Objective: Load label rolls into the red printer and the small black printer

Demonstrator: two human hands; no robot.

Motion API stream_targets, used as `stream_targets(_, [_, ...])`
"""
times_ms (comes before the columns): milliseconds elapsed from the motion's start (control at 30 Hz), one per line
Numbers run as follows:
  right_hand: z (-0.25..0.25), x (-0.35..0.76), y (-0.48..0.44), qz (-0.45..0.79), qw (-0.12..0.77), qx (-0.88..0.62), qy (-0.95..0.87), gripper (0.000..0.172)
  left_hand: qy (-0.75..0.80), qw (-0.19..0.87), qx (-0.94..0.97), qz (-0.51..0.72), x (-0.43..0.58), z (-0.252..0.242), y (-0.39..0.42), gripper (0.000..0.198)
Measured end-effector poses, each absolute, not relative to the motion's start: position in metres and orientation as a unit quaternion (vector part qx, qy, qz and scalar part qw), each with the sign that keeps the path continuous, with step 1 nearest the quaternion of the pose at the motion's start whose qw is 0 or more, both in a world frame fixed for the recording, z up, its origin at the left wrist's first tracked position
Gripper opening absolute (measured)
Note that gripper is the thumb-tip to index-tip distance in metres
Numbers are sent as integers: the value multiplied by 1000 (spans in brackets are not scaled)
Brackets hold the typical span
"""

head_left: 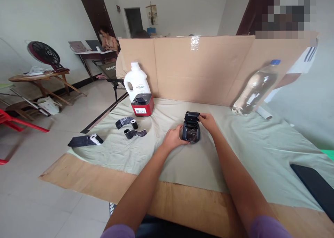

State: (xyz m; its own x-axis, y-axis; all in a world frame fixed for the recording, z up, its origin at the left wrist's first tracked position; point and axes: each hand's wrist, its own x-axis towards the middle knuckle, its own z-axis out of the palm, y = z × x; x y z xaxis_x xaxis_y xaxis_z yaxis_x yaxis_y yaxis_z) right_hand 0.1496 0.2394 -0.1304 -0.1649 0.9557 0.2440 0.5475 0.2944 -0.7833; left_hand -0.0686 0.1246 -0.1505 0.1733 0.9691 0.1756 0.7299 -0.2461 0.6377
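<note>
On cloth (pixel 235 154) | left hand (pixel 173 137) cups black printer (pixel 191 131) | right hand (pixel 208 121) grips lid (pixel 191 115) | fingertips hidden

- A cardboard wall (pixel 203 67) closes the whole far side of the bench (pixel 182 203).
- Back left, a white jug (pixel 136 78) and a red box (pixel 142 105) stand close together.
- Three paper rolls (pixel 127 122) lie scattered at the left, with bare cloth (pixel 247 151) between them.
- Back right, a clear bottle (pixel 255 88) leans on the wall.
- The black printer (pixel 191 129) sits mid-bench, and the cloth to its right is open.
- A dark slab (pixel 313 185) lies at the near right corner.
</note>
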Motion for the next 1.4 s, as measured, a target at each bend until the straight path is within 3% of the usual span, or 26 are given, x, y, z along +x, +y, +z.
stream_targets(233, [-135,146,245,283,374,-594,-653,30,568,209,745,281,-70,-152,126,98])
stream_targets(367, [-113,144,237,158,356,-609,-692,20,577,207,739,279,-69,-153,124,98])
stream_targets(500, [-97,134,223,152,236,-593,-755,16,586,201,734,277,-68,-152,122,98])
stream_targets(633, [-93,122,215,182,88,-602,-773,24,583,197,738,275,-68,-151,121,99])
stream_targets(833, [-90,116,211,183,48,-616,-765,29,589,195,738,266,-67,-150,121,101])
stream_targets(933, [-84,118,210,157,68,-628,-759,34,592,192,738,262,-67,-150,121,102])
stream_targets(1033, [-71,124,206,173,142,-617,-755,27,588,187,739,270,-66,-150,121,99])
stream_targets(1233, [-50,121,183,365,356,-525,-682,23,586,183,742,271,-67,-150,119,97])
stream_targets(1400, [-50,86,168,311,397,-465,-727,22,586,179,743,270,-67,-151,117,96])
